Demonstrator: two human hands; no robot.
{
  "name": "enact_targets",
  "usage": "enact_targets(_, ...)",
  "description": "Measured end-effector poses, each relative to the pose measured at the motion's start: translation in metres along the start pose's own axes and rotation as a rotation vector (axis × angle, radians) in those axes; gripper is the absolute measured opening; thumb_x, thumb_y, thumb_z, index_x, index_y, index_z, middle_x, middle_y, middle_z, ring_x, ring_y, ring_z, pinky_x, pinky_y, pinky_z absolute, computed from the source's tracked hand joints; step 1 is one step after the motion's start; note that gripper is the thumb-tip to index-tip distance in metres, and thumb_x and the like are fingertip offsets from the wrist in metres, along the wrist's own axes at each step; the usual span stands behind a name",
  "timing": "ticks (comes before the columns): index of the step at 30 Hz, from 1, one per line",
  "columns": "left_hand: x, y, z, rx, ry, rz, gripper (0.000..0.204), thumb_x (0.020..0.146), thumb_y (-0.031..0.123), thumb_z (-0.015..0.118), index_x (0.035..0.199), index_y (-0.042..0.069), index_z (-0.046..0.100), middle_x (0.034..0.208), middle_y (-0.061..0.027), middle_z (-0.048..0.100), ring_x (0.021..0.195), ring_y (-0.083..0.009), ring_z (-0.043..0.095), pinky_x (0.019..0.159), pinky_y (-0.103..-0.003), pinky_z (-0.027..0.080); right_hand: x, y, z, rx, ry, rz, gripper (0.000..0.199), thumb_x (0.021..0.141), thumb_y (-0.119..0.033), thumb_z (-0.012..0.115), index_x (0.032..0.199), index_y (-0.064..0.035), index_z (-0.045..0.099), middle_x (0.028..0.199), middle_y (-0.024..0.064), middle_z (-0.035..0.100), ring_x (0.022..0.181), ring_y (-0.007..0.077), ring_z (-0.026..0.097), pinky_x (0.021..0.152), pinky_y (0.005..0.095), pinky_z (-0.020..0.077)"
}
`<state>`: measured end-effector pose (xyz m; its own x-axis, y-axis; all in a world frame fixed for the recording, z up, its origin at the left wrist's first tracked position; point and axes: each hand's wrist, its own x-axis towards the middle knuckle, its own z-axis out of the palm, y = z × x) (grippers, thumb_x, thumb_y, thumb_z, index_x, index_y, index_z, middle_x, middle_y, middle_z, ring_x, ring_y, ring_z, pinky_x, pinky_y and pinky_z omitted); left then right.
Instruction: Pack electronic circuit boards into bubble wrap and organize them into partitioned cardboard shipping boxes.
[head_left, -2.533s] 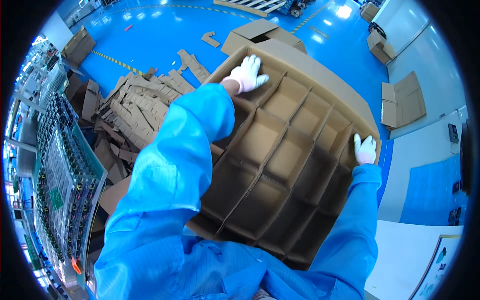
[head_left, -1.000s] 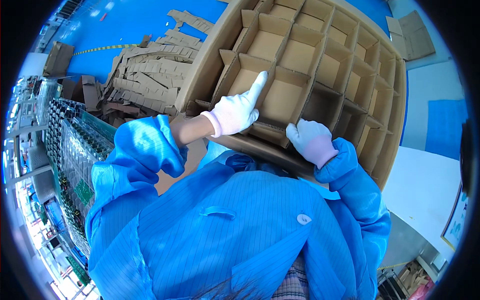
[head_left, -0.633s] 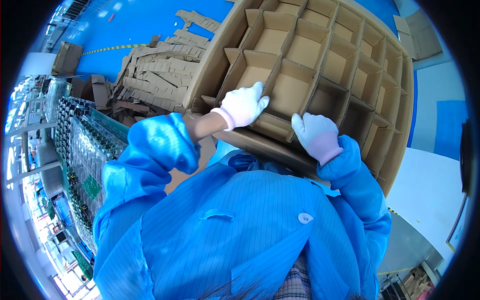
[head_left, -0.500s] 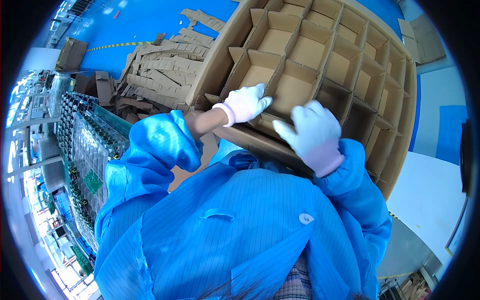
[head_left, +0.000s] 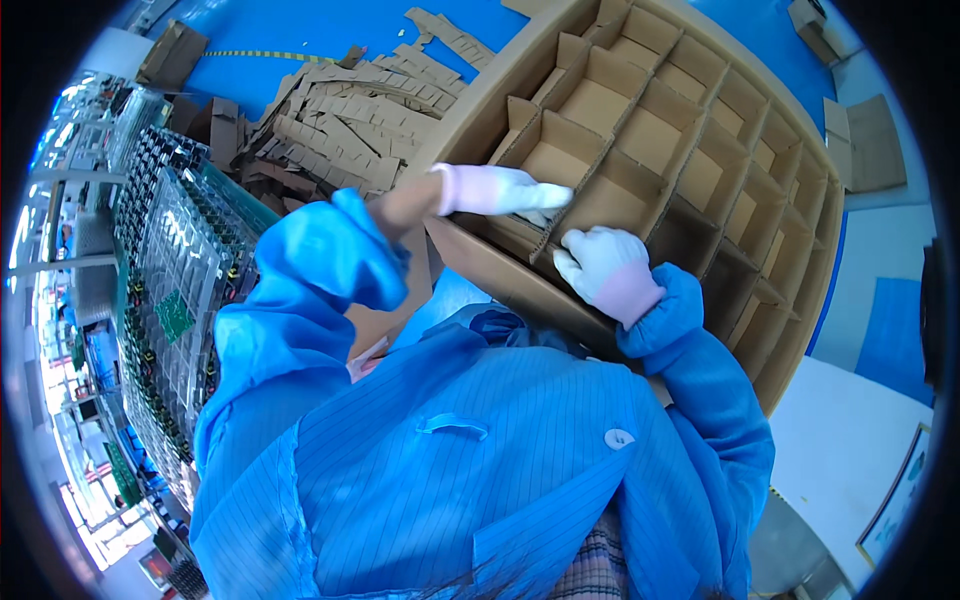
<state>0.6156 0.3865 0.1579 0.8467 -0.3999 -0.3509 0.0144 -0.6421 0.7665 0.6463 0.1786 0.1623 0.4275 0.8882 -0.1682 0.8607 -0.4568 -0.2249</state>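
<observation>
A large cardboard box (head_left: 480,262) stands before me, its inside split into square cells by a grid of cardboard dividers (head_left: 608,150). My left hand (head_left: 500,192), in a white glove with a pink cuff, reaches over the near left cell. Its index finger stretches to a divider's top edge while the other fingers bend down into the cell, closed against that divider. Just to the right, my right hand (head_left: 605,268), gloved alike, is at the box's near wall. Its fingers are curled closed over the near end of the cells; what they hold is hidden.
Loose notched cardboard strips (head_left: 340,125) lie piled on the blue floor beyond the box's left side. Racks of clear trays with green circuit boards (head_left: 180,290) stand at my left. A white table surface (head_left: 850,400) is at the right, with flattened cardboard (head_left: 870,145) beyond it.
My left hand has turned and moved slightly right, its index finger now stretched out. The right hand has come down toward the near wall, its spread fingers now curled. The view has shifted a little.
</observation>
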Motion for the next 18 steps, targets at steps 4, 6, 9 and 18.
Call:
enact_targets(4,-0.02,-0.011,0.001,0.056,0.001,0.245,0.026,0.087,0.026,0.05,0.096,0.005,0.062,0.093,-0.0134,0.063,0.081,-0.0315,0.057,0.078,-0.04,0.046,-0.007,-0.014,-0.011,0.031,0.005,0.025,0.02,0.081,-0.015,0.053,0.097,-0.0057,0.06,0.085,0.0111,0.063,0.078,0.0302,0.058,0.07,0.0371,0.0464)
enact_targets(6,-0.017,0.003,0.013,0.376,0.051,0.083,0.018,0.082,0.019,0.055,0.091,0.005,0.063,0.085,-0.0119,0.064,0.075,-0.0315,0.057,0.073,-0.04,0.047,-0.004,-0.024,-0.019,0.094,0.216,-0.003,0.02,0.079,-0.014,0.055,0.097,-0.0063,0.06,0.082,0.0105,0.062,0.076,0.0296,0.057,0.069,0.0363,0.0461)
enact_targets(9,-0.021,0.009,0.017,0.549,0.113,-0.001,0.014,0.077,0.014,0.058,0.086,0.005,0.064,0.077,-0.0105,0.064,0.069,-0.0314,0.057,0.068,-0.039,0.048,0.003,-0.022,-0.016,0.093,0.32,-0.073,0.022,0.077,-0.012,0.056,0.098,-0.0071,0.06,0.08,0.01,0.061,0.075,0.029,0.057,0.068,0.0356,0.0457)
enact_targets(18,-0.027,0.005,0.02,0.597,0.191,0.071,0.005,0.07,0.008,0.059,0.073,0.006,0.063,0.065,-0.0078,0.062,0.059,-0.0315,0.056,0.058,-0.039,0.047,0.022,0.003,-0.014,-0.02,0.174,-0.278,0.025,0.074,-0.008,0.057,0.098,-0.0096,0.059,0.084,0.01,0.06,0.073,0.0277,0.056,0.063,0.0339,0.0444)
